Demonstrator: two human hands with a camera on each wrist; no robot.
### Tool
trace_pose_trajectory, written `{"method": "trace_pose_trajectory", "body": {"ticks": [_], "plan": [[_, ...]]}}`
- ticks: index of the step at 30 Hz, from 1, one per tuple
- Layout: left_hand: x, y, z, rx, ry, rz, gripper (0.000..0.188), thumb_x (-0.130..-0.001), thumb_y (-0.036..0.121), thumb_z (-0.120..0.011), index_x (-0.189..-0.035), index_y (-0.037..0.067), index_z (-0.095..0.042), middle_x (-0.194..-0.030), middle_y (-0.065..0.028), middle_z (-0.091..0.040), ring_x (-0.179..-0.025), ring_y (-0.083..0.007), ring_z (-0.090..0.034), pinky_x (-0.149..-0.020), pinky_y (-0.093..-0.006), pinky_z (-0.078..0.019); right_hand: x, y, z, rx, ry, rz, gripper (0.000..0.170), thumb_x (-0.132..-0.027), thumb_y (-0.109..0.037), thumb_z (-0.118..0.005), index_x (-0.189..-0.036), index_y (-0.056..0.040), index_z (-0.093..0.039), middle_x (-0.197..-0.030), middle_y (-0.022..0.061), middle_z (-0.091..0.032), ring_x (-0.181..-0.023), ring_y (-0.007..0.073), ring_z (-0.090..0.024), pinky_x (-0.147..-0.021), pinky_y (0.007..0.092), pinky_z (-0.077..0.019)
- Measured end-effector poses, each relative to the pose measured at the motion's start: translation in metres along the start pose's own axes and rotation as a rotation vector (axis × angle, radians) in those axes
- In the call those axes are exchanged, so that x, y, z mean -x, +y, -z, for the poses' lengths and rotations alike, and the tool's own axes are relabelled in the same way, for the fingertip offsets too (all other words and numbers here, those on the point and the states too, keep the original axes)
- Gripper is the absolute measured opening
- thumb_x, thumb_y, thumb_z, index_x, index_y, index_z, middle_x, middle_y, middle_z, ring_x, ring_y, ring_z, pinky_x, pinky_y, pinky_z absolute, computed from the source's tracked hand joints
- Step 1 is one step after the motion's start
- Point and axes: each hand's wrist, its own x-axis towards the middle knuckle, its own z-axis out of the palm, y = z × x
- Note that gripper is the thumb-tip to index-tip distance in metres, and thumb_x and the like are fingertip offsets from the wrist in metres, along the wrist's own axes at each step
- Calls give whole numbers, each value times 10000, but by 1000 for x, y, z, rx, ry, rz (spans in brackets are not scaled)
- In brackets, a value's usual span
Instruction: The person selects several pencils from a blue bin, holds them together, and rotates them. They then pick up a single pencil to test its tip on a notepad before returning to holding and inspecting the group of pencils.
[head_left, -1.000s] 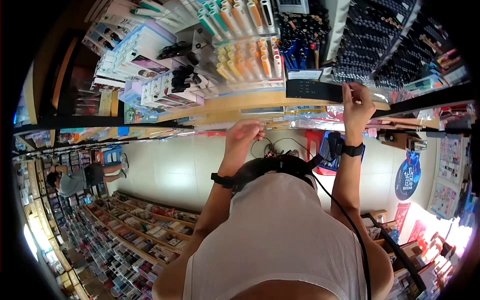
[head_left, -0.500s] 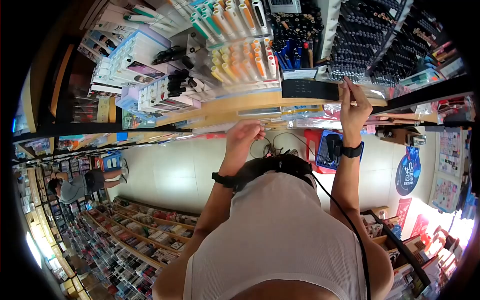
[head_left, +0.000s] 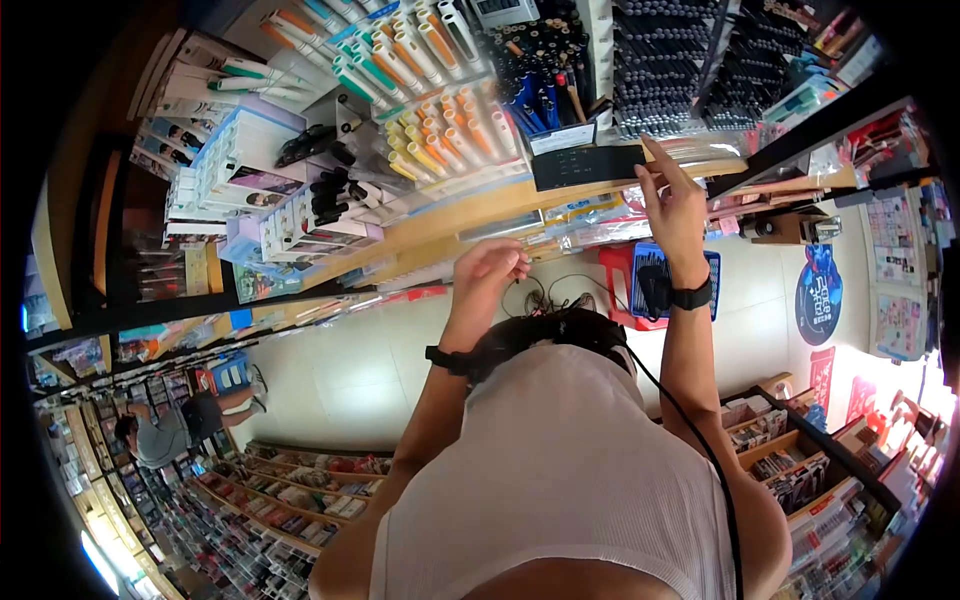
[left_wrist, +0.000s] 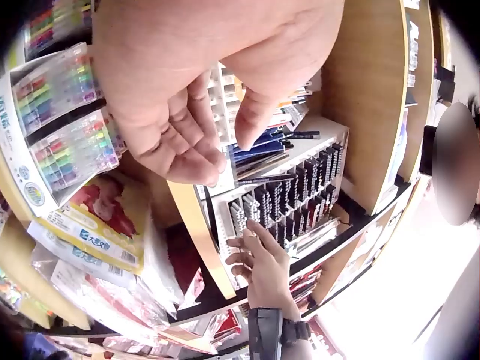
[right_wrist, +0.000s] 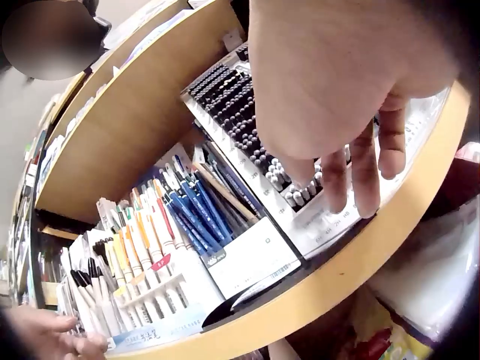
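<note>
My right hand [head_left: 676, 208] is at the front edge of a wooden shelf, index finger extended towards a rack of dark pencils [head_left: 655, 85] with silvery ends. Its other fingertips are beside the right end of a flat black strip [head_left: 588, 168] on the shelf front. In the right wrist view, the fingers [right_wrist: 365, 176] hang over the rack's white labelled front [right_wrist: 319, 229], with nothing gripped. My left hand [head_left: 486, 276] hovers in front of the shelf, fingers loosely curled and holding nothing.
Left of the rack stand blue pencils [right_wrist: 196, 214], white pens with orange and yellow parts [head_left: 450, 135] and black-capped pens [head_left: 335, 195]. Packaged goods [left_wrist: 101, 225] hang below the shelf. A blue basket [head_left: 715, 265] sits behind my right wrist; another person [head_left: 165, 435] is far left.
The shelf has shifted left and tilted in the head view. My right hand, first pinching near the strip's right end, lifted off it and now extends its index finger. The left hand stays put.
</note>
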Motion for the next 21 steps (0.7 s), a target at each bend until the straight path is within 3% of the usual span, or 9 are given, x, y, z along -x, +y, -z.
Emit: {"method": "trace_pose_trajectory", "body": {"ticks": [5,14,21], "plan": [[1,4,3,-12,-11,-1,189,-983,90,-578,-1143,3,-626,-1044,-84,-684,-927,-162,-653,-838,-307,-510,-3,-11,0,49,3,-23,390,-894,-109,-695,-1279,-104,-640,-797,98,-701,-609,182,-661,-588,317,-504],[5,6,15,-31,25,-16,191,-984,96,-580,-1148,10,-626,-1048,-78,-683,-916,-151,-648,-832,-305,-508,-14,-5,-15,91,241,-14,247,-895,-166,-709,-1120,-63,-712,-664,90,-659,-534,184,-612,-546,307,-475],[8,8,27,-23,56,-48,213,-983,99,-581,-1172,9,-621,-1043,-77,-680,-923,-156,-652,-829,-299,-505,-16,-7,-21,218,226,-31,253,-889,-198,-717,-1113,-82,-721,-637,80,-640,-516,169,-591,-525,306,-465]]}}
